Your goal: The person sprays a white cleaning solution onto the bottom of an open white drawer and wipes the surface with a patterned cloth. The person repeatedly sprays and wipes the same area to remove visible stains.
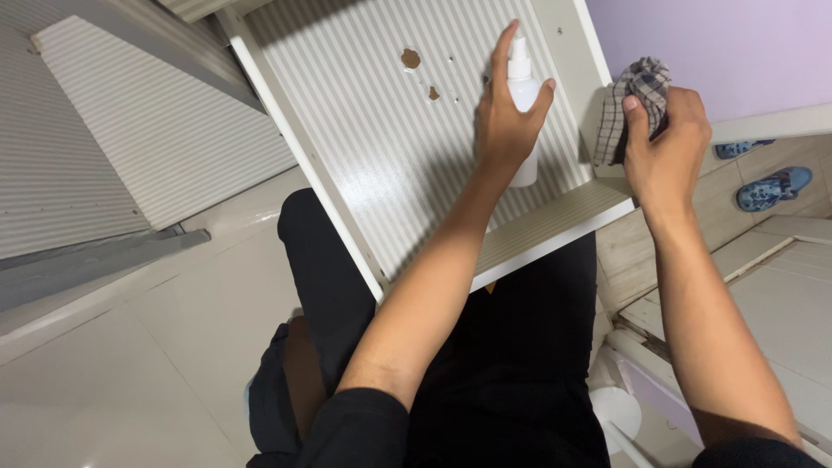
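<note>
My left hand (504, 117) grips a white spray bottle (523, 113), index finger up at its nozzle, held over the inside of a white drawer (347, 130) with a striped bottom. Brown chipped spots (411, 59) mark the drawer bottom just left of the bottle. My right hand (666, 147) holds a bunched checked cloth (633, 104) at the drawer's right wall, near its front corner. The drawer rests against my lap, with dark trousers below it.
Another striped drawer panel (147, 130) lies to the left on the pale tiled floor (130, 364). A lilac wall (719, 43) stands at the upper right. Blue patterned slippers (774, 187) sit at the right edge. White furniture parts (780, 295) lie at the lower right.
</note>
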